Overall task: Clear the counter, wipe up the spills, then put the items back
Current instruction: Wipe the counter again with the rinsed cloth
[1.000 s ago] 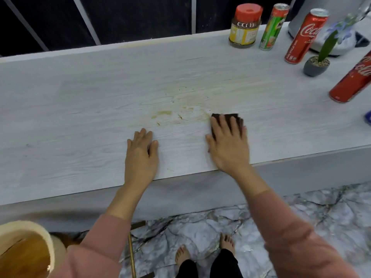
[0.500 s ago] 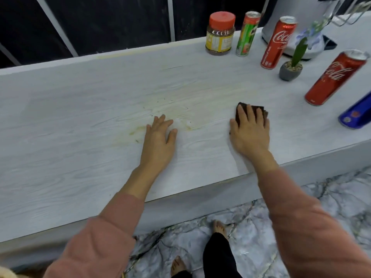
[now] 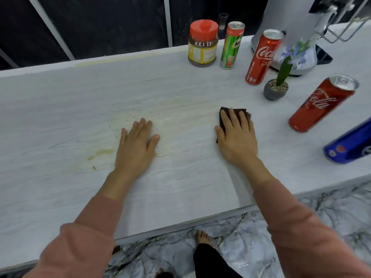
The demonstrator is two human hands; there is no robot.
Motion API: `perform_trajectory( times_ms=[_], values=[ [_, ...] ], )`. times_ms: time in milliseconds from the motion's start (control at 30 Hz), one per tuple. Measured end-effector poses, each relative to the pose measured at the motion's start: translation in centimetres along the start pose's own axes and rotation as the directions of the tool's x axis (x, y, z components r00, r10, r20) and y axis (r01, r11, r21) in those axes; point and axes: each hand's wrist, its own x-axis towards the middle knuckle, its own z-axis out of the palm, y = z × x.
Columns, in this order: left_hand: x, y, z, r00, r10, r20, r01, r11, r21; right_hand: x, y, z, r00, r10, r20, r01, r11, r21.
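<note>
My right hand lies flat on a dark brown cloth, pressing it onto the pale wood-grain counter; only the cloth's far edge shows past my fingers. My left hand rests flat on the counter with fingers apart and holds nothing. A yellowish spill with small crumbs lies just left of my left hand, and faint yellow streaks run between my hands.
At the back right stand a red-lidded jar, a green can, a red cola can and a small potted plant. A second cola can and a blue can stand near the right edge. A grey appliance fills the far corner.
My right hand has slid the cloth to the right, away from the spill. My left hand has shifted right as well, so the yellowish spill now lies to its left.
</note>
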Motion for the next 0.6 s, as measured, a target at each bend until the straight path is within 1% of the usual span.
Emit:
perform_trajectory(
  times_ms=[100, 167, 200, 267, 300, 333, 367, 433, 467, 533, 600],
  values=[
    [0.0, 0.1, 0.0, 1.0, -0.003, -0.03, 0.003, 1.0, -0.002, 3.7, -2.8, 1.0, 0.997, -0.064, 0.037, 0.064, 0.998, -0.001],
    [0.0, 0.3, -0.1, 0.999, -0.01, -0.036, 0.009, 1.0, -0.022, 2.2, -4.1, 1.4, 0.98, -0.191, 0.059, 0.191, 0.982, -0.001],
    [0.0, 0.4, -0.2, 0.999, -0.016, -0.035, 0.014, 0.999, -0.034, 0.4, -4.1, 1.2, 0.955, -0.287, 0.072, 0.287, 0.958, 0.01],
    [0.1, 0.5, -0.3, 0.999, -0.032, -0.023, 0.03, 0.998, -0.064, -4.0, -2.7, 0.2, 0.878, -0.469, 0.095, 0.466, 0.883, 0.058],
    [0.2, 0.5, -0.4, 0.999, -0.043, -0.011, 0.042, 0.995, -0.087, -5.6, -1.3, -0.3, 0.854, -0.511, 0.093, 0.507, 0.859, 0.069],
    [0.3, 0.6, -0.5, 0.998, -0.055, 0.003, 0.055, 0.992, -0.115, -6.0, 0.4, -0.7, 0.856, -0.512, 0.078, 0.508, 0.859, 0.066],
    [0.5, 0.6, -0.6, 0.998, -0.067, 0.015, 0.068, 0.987, -0.143, -5.2, 2.1, -1.1, 0.88, -0.471, 0.059, 0.469, 0.882, 0.053],
    [0.7, 0.8, -0.7, 0.996, -0.086, 0.031, 0.091, 0.979, -0.183, -1.1, 4.6, -1.4, 0.95, -0.308, 0.04, 0.308, 0.951, 0.019],
    [0.7, 0.8, -0.6, 0.995, -0.095, 0.034, 0.1, 0.976, -0.193, 1.4, 5.0, -1.3, 0.973, -0.23, 0.027, 0.231, 0.973, 0.0],
    [0.7, 1.0, -0.6, 0.993, -0.111, 0.031, 0.115, 0.971, -0.208, 6.0, 4.1, -0.7, 0.992, -0.125, 0.001, 0.125, 0.992, -0.03],
    [0.7, 1.2, -0.5, 0.992, -0.125, 0.014, 0.125, 0.965, -0.231, 8.6, 1.2, 0.4, 0.998, -0.066, -0.001, 0.066, 0.996, -0.053]
  ],
)
